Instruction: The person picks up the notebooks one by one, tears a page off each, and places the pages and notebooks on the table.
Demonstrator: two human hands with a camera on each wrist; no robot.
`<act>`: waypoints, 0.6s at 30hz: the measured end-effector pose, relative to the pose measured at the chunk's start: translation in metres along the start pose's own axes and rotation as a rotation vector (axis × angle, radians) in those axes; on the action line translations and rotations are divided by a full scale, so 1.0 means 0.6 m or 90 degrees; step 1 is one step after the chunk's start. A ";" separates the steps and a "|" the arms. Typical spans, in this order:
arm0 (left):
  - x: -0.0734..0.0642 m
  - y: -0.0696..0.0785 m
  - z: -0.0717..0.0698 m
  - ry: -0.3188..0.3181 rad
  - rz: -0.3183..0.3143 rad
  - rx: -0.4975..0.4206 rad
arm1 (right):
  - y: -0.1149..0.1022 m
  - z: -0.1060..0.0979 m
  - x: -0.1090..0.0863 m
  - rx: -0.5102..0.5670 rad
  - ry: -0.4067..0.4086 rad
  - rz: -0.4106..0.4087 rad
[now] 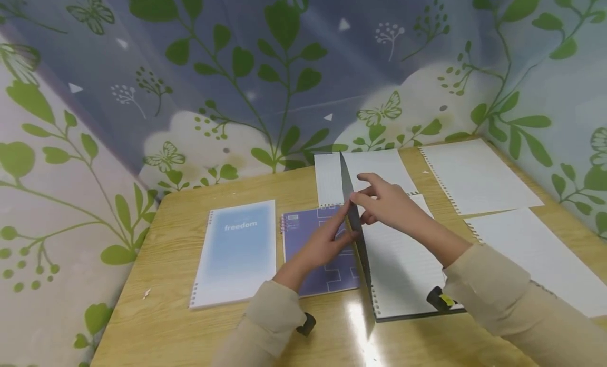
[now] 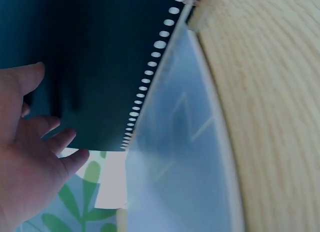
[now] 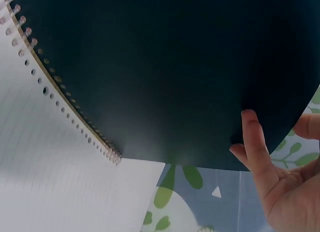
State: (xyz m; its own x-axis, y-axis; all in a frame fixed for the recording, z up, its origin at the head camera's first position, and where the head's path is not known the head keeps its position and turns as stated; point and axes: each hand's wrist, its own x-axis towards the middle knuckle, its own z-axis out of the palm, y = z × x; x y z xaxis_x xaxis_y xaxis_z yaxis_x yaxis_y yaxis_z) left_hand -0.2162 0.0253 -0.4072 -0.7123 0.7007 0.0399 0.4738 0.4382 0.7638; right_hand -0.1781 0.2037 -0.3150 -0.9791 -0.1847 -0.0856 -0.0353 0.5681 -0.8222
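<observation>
A spiral notebook lies open on the table, its lined page (image 1: pixel 403 261) facing up. Its dark cover (image 3: pixel 150 82) stands nearly upright along the punched-hole edge. In the head view, my left hand (image 1: pixel 324 240) is at the cover's left face, fingers fairly straight against it. My right hand (image 1: pixel 391 206) pinches the cover's free edge from the right. Fingers (image 3: pixel 255 142) lie on the dark face in the right wrist view, with the thumb by its edge. Partly behind the left forearm and cover lies a purple-blue notebook (image 1: pixel 308 272).
To the left lies a pale blue notebook (image 1: pixel 242 256) marked "freedom". White punched sheets (image 1: pixel 479 175) lie at the back right, another sheet (image 1: pixel 536 256) at the right, and more paper (image 1: pixel 379 167) behind the standing cover. A patterned curtain (image 1: pixel 265 93) borders the wooden table (image 1: pixel 142 251).
</observation>
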 end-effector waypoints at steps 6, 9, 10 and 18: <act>0.013 -0.024 0.020 -0.035 0.020 0.031 | 0.011 -0.020 -0.008 0.004 0.022 0.020; 0.017 -0.029 0.032 -0.055 -0.008 0.070 | 0.026 -0.034 -0.015 -0.015 0.035 0.021; 0.019 -0.029 0.035 -0.063 -0.016 0.084 | 0.031 -0.039 -0.018 -0.026 0.040 0.022; 0.031 -0.017 0.054 -0.091 -0.035 0.201 | 0.067 -0.074 -0.032 -0.091 0.065 0.048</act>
State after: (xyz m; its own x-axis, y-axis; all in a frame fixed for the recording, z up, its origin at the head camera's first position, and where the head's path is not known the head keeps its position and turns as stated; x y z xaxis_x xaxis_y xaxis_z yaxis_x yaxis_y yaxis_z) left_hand -0.2175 0.0524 -0.4352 -0.6721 0.7333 -0.1029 0.5897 0.6142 0.5244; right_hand -0.1697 0.2655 -0.3213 -0.9950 -0.0591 -0.0800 0.0176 0.6867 -0.7267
